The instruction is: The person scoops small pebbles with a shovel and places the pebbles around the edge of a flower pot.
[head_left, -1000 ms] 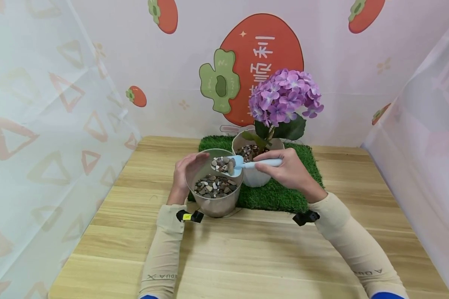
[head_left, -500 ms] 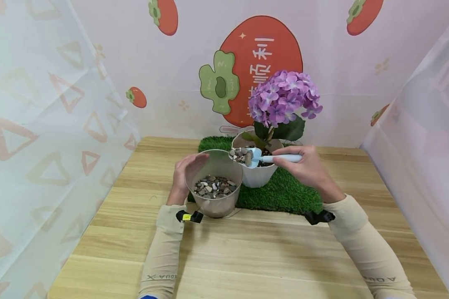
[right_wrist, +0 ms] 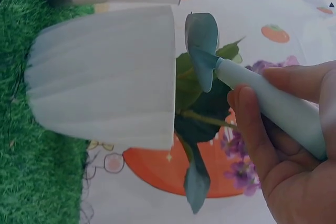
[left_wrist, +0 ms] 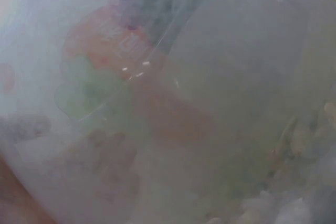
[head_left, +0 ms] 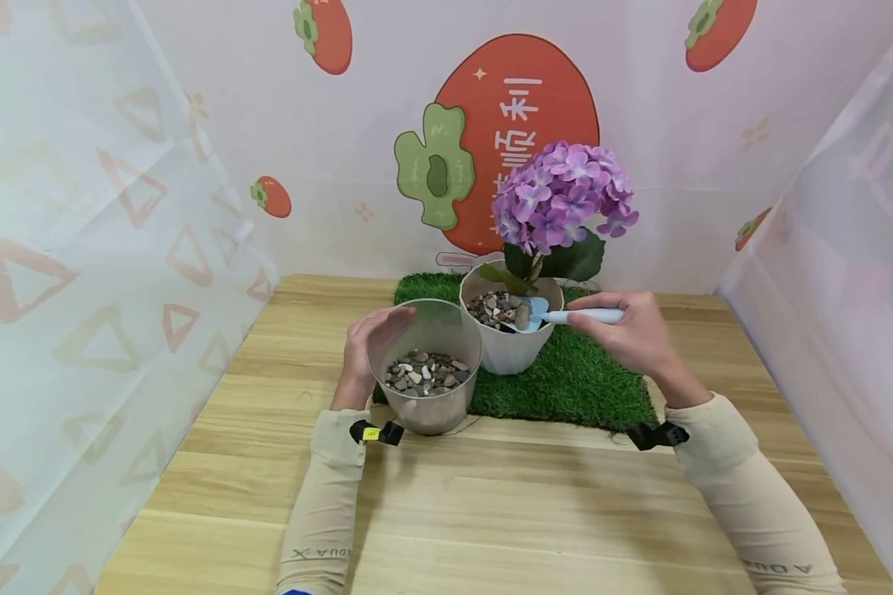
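Note:
My right hand point(head_left: 635, 340) pinches the pale blue handle of a small garden trowel point(head_left: 582, 316), thumb on one side and fingers on the other. Its blade, with pebbles on it, is at the rim of a white fluted flower pot point(head_left: 509, 354). That pot contains pebbles and a purple hydrangea point(head_left: 564, 194). The right wrist view has the trowel blade point(right_wrist: 201, 51) just beyond the pot's rim. My left hand point(head_left: 359, 354) is wrapped round the left side of a clear plastic bucket point(head_left: 435, 413) with pebbles point(head_left: 426, 373) in its bottom. Through the bucket's wall, the left wrist view is hazy.
Both pots stand close together, the white one on a green artificial turf mat point(head_left: 558, 397). A wooden table point(head_left: 506, 504) lies underneath. Printed cloth walls point(head_left: 342, 149) enclose the back and both sides. Hydrangea leaves point(head_left: 576, 256) spread just above the white pot's rim.
My right hand has carried the loaded trowel rightward, from above the clear bucket to the white pot, where the blade is now lower. The left hand and the bucket have stayed put.

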### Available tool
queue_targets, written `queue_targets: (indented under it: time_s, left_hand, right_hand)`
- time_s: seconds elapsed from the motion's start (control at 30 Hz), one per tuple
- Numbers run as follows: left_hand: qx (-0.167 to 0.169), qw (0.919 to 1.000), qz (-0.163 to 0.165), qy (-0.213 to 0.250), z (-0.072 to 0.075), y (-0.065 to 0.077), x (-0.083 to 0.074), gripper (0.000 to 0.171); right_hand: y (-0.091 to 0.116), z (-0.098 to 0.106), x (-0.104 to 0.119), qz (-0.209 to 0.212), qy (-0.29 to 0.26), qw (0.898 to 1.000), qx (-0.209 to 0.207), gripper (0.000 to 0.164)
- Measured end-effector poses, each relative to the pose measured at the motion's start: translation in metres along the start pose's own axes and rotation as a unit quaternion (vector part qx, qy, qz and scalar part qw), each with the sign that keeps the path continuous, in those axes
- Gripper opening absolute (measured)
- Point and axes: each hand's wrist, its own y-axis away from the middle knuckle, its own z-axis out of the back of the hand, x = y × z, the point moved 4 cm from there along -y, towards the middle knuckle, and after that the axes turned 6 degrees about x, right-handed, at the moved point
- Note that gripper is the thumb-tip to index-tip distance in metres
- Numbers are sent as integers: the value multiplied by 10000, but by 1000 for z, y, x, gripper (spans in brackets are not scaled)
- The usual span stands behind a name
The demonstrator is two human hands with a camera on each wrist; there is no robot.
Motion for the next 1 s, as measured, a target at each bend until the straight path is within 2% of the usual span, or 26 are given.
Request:
queue_targets:
  time_s: [0.3,0.47,0.6,0.8,1.0]
  left_hand:
    - [7,10000,5,60,1,0,0,36]
    - [88,9999,-65,62,0,0,0,37]
    - [87,9999,-48,44,0,0,1,37]
    - [18,10000,38,-30,-1,-1,1,38]
    - [71,9999,94,-110,-1,0,1,40]
  right_hand:
    - [0,22,-3,-193,410,9990,10,21]
    - [-5,32,-1,-446,767,9957,275,23]
    - [-10,38,3,-646,1210,9893,489,24]
    - [-27,34,16,-991,1534,9806,718,26]
    - [-43,23,25,-1029,1810,9745,831,27]
